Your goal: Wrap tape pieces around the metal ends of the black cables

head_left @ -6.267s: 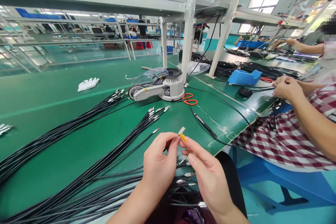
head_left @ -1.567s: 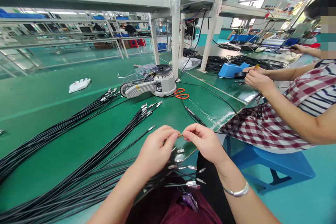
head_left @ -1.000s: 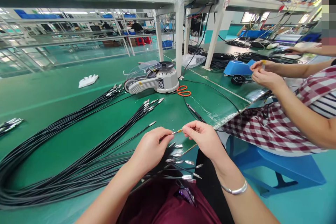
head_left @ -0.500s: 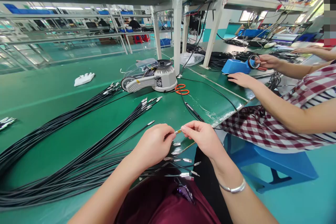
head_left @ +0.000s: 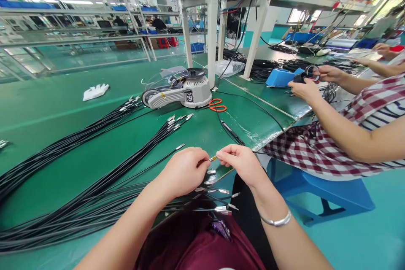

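Observation:
My left hand [head_left: 187, 171] is closed in a pinch on one end of a small metal cable connector [head_left: 214, 158] that carries a yellow band. The fingertips of my right hand [head_left: 241, 163] pinch its other end, where the yellow shows. Most of the connector is hidden by my fingers. Just below and around my left hand lie loose black cables [head_left: 139, 201] with silver connector ends, several reaching past the table edge. Beyond my hands, a single cable end [head_left: 179, 146] and a cable bundle [head_left: 148, 148] rest on the green table [head_left: 60, 112].
A tape dispenser machine [head_left: 193, 93] stands ahead, beside orange-handled scissors [head_left: 217, 105] and a black pen-like tool [head_left: 232, 132]. Another cable bundle [head_left: 79, 137] and a white glove [head_left: 95, 92] lie leftward. At right, a co-worker's hands [head_left: 308, 90] hold rolls near a blue tape holder [head_left: 278, 77].
My view has shifted slightly, while my hands keep nearly the same pinch on the connector. The co-worker's nearer hand has lifted off the table and now holds a black roll.

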`<action>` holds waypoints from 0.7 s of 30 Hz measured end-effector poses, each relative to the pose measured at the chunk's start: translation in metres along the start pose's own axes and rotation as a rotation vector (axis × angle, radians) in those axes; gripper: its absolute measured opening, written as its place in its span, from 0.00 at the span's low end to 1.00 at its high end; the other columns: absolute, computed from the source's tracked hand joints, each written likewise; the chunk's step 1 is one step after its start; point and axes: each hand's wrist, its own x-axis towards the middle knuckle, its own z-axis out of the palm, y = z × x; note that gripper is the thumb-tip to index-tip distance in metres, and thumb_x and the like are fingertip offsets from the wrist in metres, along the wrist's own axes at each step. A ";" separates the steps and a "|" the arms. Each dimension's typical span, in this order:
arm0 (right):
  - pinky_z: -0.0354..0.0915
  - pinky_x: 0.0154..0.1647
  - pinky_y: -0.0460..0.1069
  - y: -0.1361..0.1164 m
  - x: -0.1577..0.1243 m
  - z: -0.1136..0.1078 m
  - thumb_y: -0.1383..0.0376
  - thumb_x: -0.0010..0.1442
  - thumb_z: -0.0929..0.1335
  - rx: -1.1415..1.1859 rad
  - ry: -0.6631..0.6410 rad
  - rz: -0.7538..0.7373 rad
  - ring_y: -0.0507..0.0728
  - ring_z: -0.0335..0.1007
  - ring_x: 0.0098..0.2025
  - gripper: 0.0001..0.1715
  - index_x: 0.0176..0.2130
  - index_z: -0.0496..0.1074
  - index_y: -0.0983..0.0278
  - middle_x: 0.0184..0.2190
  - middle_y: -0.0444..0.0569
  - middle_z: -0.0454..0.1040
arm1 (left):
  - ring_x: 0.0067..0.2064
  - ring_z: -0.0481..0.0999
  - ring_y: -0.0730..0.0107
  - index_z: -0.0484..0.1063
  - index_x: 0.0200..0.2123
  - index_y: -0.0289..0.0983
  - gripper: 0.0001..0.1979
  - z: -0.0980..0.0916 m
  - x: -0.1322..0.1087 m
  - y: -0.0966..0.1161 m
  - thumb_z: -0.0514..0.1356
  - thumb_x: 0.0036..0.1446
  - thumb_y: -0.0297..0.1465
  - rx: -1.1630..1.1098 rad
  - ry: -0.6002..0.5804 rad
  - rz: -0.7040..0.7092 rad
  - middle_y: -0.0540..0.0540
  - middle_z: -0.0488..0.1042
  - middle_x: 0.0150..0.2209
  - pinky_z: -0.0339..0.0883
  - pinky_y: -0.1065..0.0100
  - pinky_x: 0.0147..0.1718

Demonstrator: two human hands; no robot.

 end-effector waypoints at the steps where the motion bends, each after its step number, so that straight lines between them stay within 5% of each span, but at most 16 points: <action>1: 0.60 0.29 0.47 0.001 0.000 0.000 0.58 0.48 0.71 -0.001 -0.001 0.004 0.51 0.64 0.25 0.13 0.27 0.73 0.67 0.21 0.44 0.71 | 0.33 0.71 0.68 0.74 0.30 0.39 0.11 -0.001 0.000 0.000 0.51 0.57 0.31 0.018 -0.007 0.011 0.49 0.75 0.30 0.58 0.69 0.32; 17: 0.58 0.29 0.47 0.000 0.001 0.001 0.61 0.47 0.70 0.053 -0.033 0.014 0.50 0.62 0.24 0.10 0.23 0.71 0.66 0.19 0.42 0.69 | 0.29 0.68 0.71 0.73 0.31 0.40 0.12 -0.008 0.003 -0.004 0.50 0.58 0.33 -0.045 -0.145 0.034 0.52 0.73 0.28 0.54 0.70 0.28; 21: 0.59 0.29 0.47 -0.001 0.001 0.003 0.61 0.46 0.71 0.096 -0.011 0.017 0.50 0.63 0.24 0.10 0.23 0.71 0.66 0.19 0.42 0.70 | 0.29 0.68 0.71 0.73 0.30 0.40 0.12 -0.006 0.002 -0.004 0.51 0.57 0.34 -0.073 -0.104 0.011 0.52 0.73 0.27 0.55 0.70 0.29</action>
